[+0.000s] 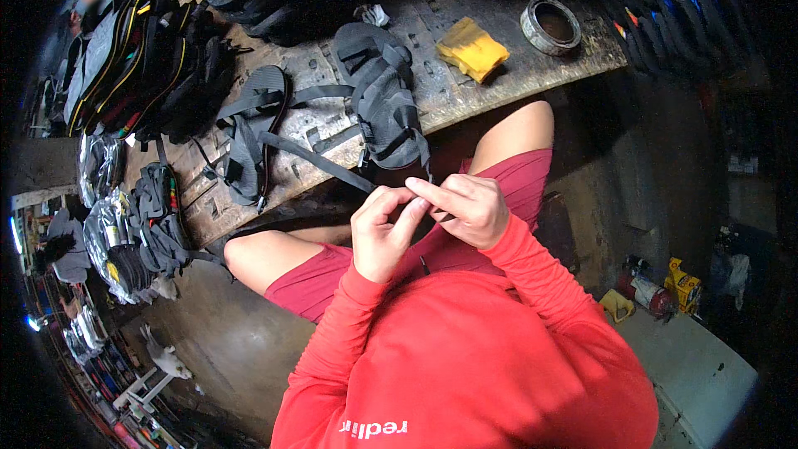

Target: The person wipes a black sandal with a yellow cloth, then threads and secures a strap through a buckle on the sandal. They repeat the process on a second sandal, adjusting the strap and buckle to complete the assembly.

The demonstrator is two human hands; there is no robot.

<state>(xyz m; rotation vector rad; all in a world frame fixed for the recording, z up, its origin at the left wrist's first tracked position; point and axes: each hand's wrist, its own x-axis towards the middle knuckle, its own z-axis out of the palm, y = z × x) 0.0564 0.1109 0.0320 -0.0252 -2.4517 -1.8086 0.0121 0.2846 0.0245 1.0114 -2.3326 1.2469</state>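
Over my lap, just off the bench edge, my left hand (384,229) and my right hand (467,208) meet with their fingertips pinched together. A long black sandal strap (320,162) runs from the left sandal (249,145) to the fingers of my left hand. From the right sandal (386,108), a thinner dark strap (426,156) hangs down to my right fingertips. The fingers cover most of what they pinch. Both sandals are black with ridged soles and lie on the worn bench (453,100); their straps are partly loose.
A folded yellow cloth (472,48) and a round tin (550,27) sit at the bench's right. Black sandals (141,58) are stacked at the left, with plastic-wrapped ones (116,241) below. More footwear (682,21) hangs far right. A pale panel (690,366) stands at lower right.
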